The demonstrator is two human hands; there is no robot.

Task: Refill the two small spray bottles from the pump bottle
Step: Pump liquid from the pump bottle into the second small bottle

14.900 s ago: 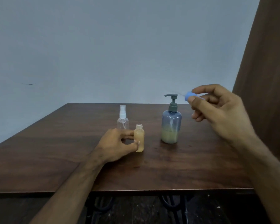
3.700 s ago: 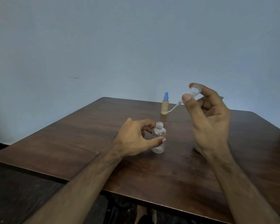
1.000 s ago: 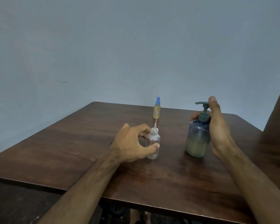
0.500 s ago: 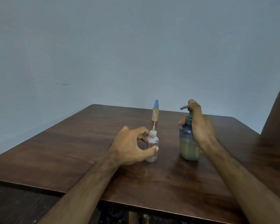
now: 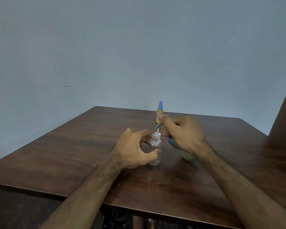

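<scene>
Dark wooden worktop (image 5: 73,154), pale wall behind. Left hand (image 5: 132,151) gripping open clear bottle (image 5: 154,146) to steady it — right hand (image 5: 183,133) wrapped round tilted pump bottle (image 5: 186,156), spout over neck. Filled bottle (image 5: 160,113) parked behind.

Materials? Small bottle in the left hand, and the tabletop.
Small bottle: clear plastic by the look, since the table shows through its wall and the neck has moulded threads; glass can't be excluded. Table: dark wood or wood-look laminate, streaked grain, semi-gloss sheen.

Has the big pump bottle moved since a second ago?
Yes. The right hand has brought the pump bottle leftward, tilted, up close to the clear bottle that the left hand holds on the table.
</scene>
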